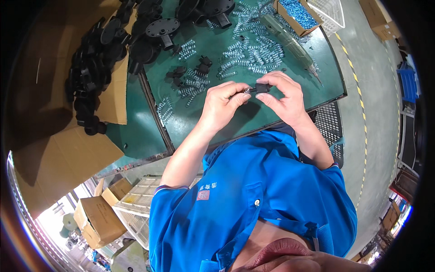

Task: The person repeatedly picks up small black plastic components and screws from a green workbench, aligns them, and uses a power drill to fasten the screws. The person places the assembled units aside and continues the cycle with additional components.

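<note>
Both my hands meet above the near part of the green table [240, 111]. Between the thumb and fingers of my left hand [219, 103] is a small metal coil spring [247, 90]. My right hand [286, 97] pinches a small black plastic block [262, 88] with a narrow stem pointing left. The spring's end is at that stem; my fingertips partly hide where they meet. Loose silvery springs [253, 56] lie in heaps beyond my hands. Several more small black blocks [204, 65] rest among springs to the left.
Black round parts with stems [162, 29] are piled at the far left, beside an open cardboard box [113, 95] holding more. A translucent green electric screwdriver [290, 43] lies at the right, next to a carton of blue screws [297, 16]. White crates [136, 204] stand below left.
</note>
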A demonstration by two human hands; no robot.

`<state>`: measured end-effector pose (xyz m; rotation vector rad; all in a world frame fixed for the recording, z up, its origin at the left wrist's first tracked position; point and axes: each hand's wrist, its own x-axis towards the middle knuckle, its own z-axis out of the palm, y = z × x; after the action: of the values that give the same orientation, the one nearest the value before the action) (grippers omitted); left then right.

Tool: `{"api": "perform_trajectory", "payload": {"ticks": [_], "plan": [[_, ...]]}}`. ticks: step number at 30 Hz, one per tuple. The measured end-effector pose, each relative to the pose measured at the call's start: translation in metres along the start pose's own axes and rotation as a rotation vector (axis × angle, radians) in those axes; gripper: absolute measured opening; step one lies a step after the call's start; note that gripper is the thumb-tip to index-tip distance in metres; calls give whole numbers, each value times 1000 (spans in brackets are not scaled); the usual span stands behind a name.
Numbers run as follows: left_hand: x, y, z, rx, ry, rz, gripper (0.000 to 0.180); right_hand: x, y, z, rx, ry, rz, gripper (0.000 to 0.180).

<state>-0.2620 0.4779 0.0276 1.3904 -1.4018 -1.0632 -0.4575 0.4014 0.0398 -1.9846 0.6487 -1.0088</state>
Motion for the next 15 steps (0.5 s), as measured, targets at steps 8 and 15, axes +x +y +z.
{"api": "perform_trajectory", "payload": {"ticks": [8,15], "plan": [[8,13,-5,52,-222,32,12,-1,-8,-15,-219,-202,3,27],[25,-4,9,-783,-450,-292,25,-6,-11,-21,33,-121,75,33]]}}
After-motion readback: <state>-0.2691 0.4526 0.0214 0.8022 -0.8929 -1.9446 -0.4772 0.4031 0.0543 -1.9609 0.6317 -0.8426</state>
